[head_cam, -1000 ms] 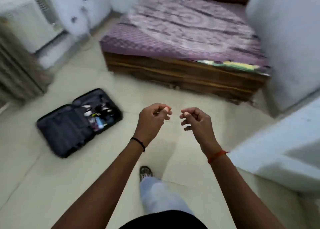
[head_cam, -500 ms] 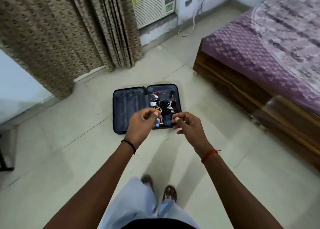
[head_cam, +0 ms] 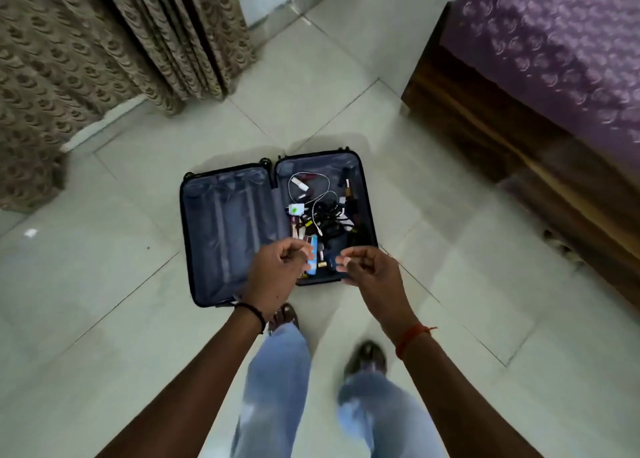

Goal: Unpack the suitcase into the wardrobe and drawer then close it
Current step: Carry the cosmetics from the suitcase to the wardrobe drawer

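Observation:
A dark blue suitcase [head_cam: 225, 229] lies open flat on the tiled floor. Its left half shows only bare lining. Its right half holds several small items: white cables and chargers [head_cam: 304, 194], black cords and small bottles. My left hand [head_cam: 277, 274] hovers over the suitcase's near edge with loosely curled fingers, holding nothing. My right hand [head_cam: 374, 274] hangs beside it over the near right corner, fingers also loosely curled and empty. Both hands are above the case and touch nothing in it.
A bed with a purple cover [head_cam: 554, 42] and wooden frame [head_cam: 485, 125] stands to the right. Patterned brown curtains [head_cam: 86, 42] hang at the back left. My legs and feet [head_cam: 367, 357] stand just behind the suitcase on pale tiles.
I have turned and walked up to the suitcase; it now lies directly below my hands. Both hands stayed raised and empty, drifting slightly apart.

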